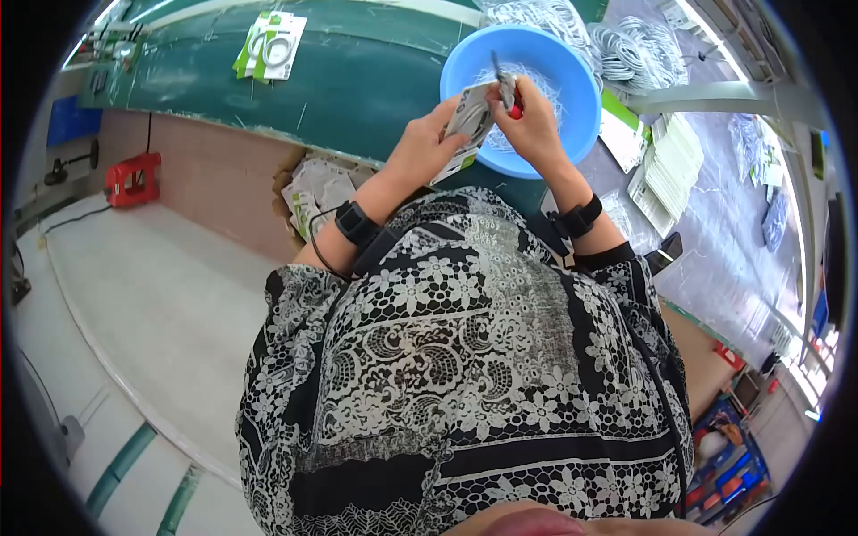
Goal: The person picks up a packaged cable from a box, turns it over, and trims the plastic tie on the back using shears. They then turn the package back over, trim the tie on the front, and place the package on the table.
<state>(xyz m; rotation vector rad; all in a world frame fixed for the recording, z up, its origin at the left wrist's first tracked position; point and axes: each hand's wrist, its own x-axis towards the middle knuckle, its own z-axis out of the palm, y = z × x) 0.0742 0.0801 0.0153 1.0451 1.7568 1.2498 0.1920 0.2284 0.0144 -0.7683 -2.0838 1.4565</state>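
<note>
Over the near rim of a blue basin, my left hand is closed on a flat printed card package with a pale looped item on it, held tilted. Close to its upper right edge, my right hand is closed round a small cutting tool with a grey blade pointing up and a red part near the fingers. Whether the blade touches the card cannot be told. Inside the basin lie thin white strips.
Two carded packages lie on the green table at the left. Coiled pale cables and a stack of white cards are right of the basin. A box of packages stands below the table edge.
</note>
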